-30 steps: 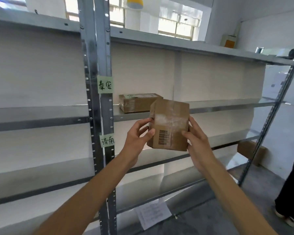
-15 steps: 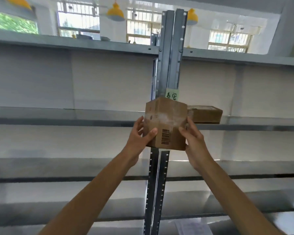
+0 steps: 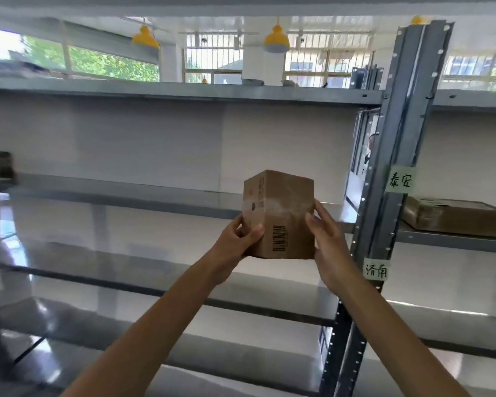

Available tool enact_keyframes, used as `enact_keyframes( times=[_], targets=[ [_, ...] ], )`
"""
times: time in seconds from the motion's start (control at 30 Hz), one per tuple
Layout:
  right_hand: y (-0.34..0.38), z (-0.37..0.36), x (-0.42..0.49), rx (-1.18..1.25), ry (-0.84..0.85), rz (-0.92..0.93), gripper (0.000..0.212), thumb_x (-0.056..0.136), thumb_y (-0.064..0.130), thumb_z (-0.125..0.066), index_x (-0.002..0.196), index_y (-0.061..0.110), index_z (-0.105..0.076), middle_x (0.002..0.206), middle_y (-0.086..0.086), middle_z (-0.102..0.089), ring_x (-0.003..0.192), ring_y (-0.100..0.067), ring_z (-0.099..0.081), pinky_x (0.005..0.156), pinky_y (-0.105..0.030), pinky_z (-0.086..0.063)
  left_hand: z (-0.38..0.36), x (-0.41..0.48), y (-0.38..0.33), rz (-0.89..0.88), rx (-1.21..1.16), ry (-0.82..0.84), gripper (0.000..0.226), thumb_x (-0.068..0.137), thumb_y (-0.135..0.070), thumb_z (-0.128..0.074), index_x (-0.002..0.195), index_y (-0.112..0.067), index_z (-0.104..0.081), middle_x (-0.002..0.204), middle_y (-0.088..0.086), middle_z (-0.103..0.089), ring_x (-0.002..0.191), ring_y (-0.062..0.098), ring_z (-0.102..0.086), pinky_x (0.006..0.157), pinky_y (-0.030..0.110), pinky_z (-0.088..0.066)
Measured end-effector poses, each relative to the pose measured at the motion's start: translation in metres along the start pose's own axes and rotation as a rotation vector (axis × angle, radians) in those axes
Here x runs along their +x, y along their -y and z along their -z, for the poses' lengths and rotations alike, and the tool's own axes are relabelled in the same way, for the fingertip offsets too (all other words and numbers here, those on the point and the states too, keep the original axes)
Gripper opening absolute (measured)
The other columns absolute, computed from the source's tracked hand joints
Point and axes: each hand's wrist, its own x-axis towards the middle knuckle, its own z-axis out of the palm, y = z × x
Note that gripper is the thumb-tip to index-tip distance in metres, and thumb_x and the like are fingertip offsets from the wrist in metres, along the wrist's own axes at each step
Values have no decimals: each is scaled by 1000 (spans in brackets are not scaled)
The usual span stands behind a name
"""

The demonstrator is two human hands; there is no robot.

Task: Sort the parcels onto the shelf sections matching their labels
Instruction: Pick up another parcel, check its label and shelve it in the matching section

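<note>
The left hand (image 3: 238,239) and right hand (image 3: 330,247) are clasping the small brown cardboard parcel (image 3: 281,216) between curled fingers, holding it mid-air before the grey metal shelf (image 3: 155,196), left of the green paper labels (image 3: 400,179), where misreading one is risking a wrong section.

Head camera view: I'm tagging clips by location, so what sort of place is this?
Probably a parcel sorting room: metal shelves, handwritten green labels on the post, a taped parcel on one shelf, and a barcoded box held between the left hand and right hand.
</note>
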Motion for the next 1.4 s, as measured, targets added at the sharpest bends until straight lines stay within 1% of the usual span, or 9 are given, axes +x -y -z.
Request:
enact_keyframes(
  times=[0.23,0.4,0.5,0.6,0.8,0.93,1.1,1.3,1.4],
  targets=[
    [-24,-64,8,-65,103,11,43,95,41,-43,137,38,-41,128,12,-54,112,-9,-54,103,-48,-44,66,-17,1,4,49,-131,76,69,-44,-64,136,-23,-36,130,3,-54,109,21,-61,80,27,-58],
    [-37,-110,24,-279,193,45,76,79,52,-58,143,34,-20,133,7,-43,115,-13,-51,80,-19,-50,95,-19,0,-28,141,-289,81,63,-47,-69,133,-22,-37,126,1,-53,107,18,-60,80,27,-56],
    [-51,-131,43,-381,189,27,110,56,64,-71,144,33,-12,143,2,-35,123,-20,-48,95,-39,-51,107,-17,-2,-60,229,-399,71,72,-39,-71,131,-20,-37,118,-5,-48,96,10,-57,64,15,-54],
    [-63,-141,61,-363,203,-11,105,62,55,-76,143,33,-13,143,0,-35,123,-21,-48,94,-43,-52,122,-12,-3,-65,295,-448,55,81,-31,-68,125,-20,-38,115,-6,-47,89,6,-56,58,13,-52],
    [-71,-157,92,-267,240,-27,78,73,43,-73,136,32,-27,132,2,-45,112,-18,-51,82,-30,-53,151,8,-5,-84,266,-463,35,91,-32,-55,122,-18,-45,123,2,-53,105,18,-58,74,25,-56],
    [-71,-156,119,-237,249,-36,65,75,43,-71,127,35,-33,120,7,-47,106,-17,-53,80,-33,-54,165,33,-5,-92,197,-479,29,100,-28,-38,121,-13,-52,119,6,-55,110,23,-55,81,34,-54],
    [-72,-148,155,-222,295,12,87,58,60,-66,137,41,-35,135,5,-50,118,-20,-53,89,-49,-54,175,69,-2,-147,154,-443,30,101,-29,-35,120,-19,-56,109,1,-63,102,18,-60,75,27,-51],
    [-80,-152,185,-77,299,18,70,61,50,-67,126,47,-42,133,0,-54,118,-24,-55,81,-47,-58,188,102,-2,-185,141,-425,28,101,-20,-36,122,-20,-54,111,0,-65,107,19,-60,84,38,-53],
    [-88,-162,192,-30,294,7,77,60,52,-66,132,44,-41,131,-1,-55,117,-24,-56,81,-49,-57,202,113,2,-166,143,-389,28,102,-25,-31,120,-30,-53,112,-3,-64,110,18,-59,91,42,-53]
  ],
)
